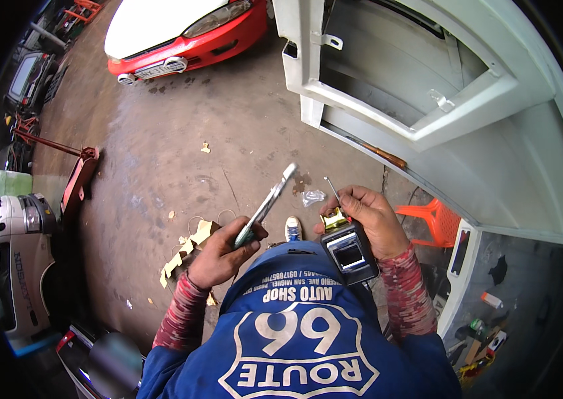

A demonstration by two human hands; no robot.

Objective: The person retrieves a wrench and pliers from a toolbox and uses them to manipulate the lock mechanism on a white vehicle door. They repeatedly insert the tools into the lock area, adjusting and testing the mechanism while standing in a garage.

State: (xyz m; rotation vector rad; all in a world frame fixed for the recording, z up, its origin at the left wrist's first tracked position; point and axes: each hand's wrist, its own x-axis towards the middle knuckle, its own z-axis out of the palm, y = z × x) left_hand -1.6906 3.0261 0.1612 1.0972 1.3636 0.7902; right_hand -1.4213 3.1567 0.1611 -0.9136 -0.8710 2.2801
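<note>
My left hand point(218, 257) is closed round the green grip of a long silver hand tool point(272, 201), which looks like a ratchet. Its rounded head points up and to the right, away from me, touching nothing. On the other side, my right hand point(376, 223) grips a black-cased door latch point(349, 254) with yellowish plated metal at its top. A thin metal rod rises from it beside my fingertips. The two hands are apart, in front of my blue shirt. Some fingers of the right hand are hidden behind the latch.
At the right stands a pale grey vehicle door or body panel point(521, 166), with a wooden-handled tool point(388, 157) on its ledge. Behind it is an orange plastic chair point(436, 223). Clear plastic point(313, 197) and yellow scraps point(182, 256) lie on the floor. A white-and-red car point(182, 40) is ahead.
</note>
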